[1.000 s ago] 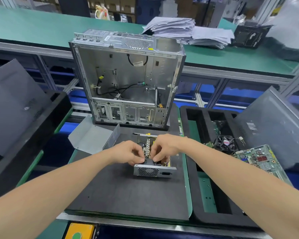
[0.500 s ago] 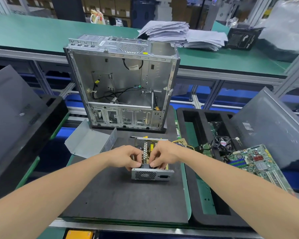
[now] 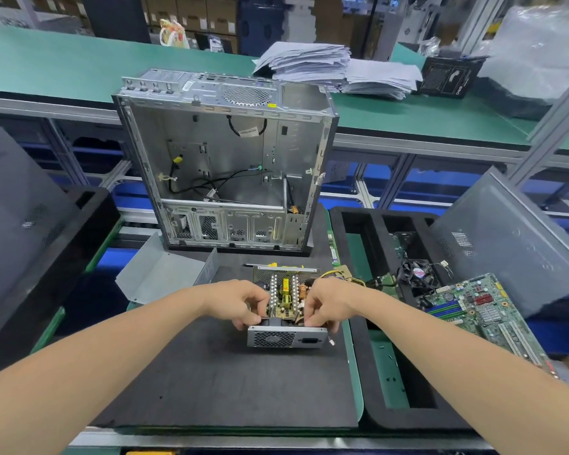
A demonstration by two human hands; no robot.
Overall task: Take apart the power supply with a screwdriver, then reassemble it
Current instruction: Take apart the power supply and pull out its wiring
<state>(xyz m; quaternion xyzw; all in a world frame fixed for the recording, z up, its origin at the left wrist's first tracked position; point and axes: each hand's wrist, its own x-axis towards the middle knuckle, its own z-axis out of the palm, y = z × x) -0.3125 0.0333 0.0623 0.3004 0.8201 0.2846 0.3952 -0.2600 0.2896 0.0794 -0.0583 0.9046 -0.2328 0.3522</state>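
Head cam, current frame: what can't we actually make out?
Head view only:
- Which inner part of the power supply each grip is on: hidden under the curled fingers of the left hand and right hand.
- Power supply screws, in or out: too small to tell.
- Cable label in the computer case: text too small to read.
- Yellow object: cut off by the bottom edge.

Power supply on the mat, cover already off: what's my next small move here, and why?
Probably ease the black part straight up out of the power supply. The left hand and right hand both pinch it just behind the vent panel, and the cover lies aside, so nothing blocks it from above.
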